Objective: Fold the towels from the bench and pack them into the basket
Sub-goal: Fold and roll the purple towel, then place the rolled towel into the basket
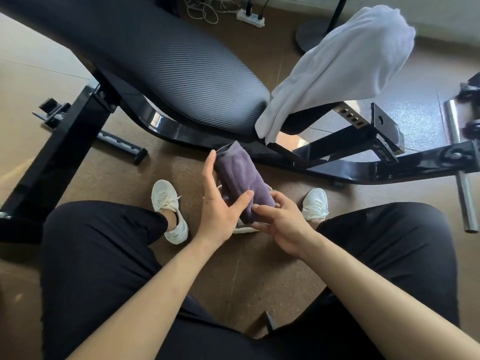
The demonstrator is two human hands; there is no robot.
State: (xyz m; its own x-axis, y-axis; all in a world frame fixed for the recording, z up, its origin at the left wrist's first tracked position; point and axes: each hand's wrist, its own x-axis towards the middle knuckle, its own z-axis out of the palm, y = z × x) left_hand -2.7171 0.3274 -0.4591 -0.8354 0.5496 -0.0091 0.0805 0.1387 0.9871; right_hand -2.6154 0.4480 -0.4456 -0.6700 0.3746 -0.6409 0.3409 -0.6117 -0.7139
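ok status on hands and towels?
Left hand and right hand both on folded purple towel. White towel draped on bench. Basket not visible.

The purple towel (242,178) between my hands is soft, fuzzy cloth, matt, with a stitched hem at its far end. The white towel (345,66) is thinner, smooth cloth with soft creases. The bench pad (181,68) looks like dark vinyl with fine diagonal ribs and a dull shine. The bench frame (337,167) is glossy black painted metal. The bar (465,183) is bare, polished metal. The floor (259,268) is brown, matt and grainy.
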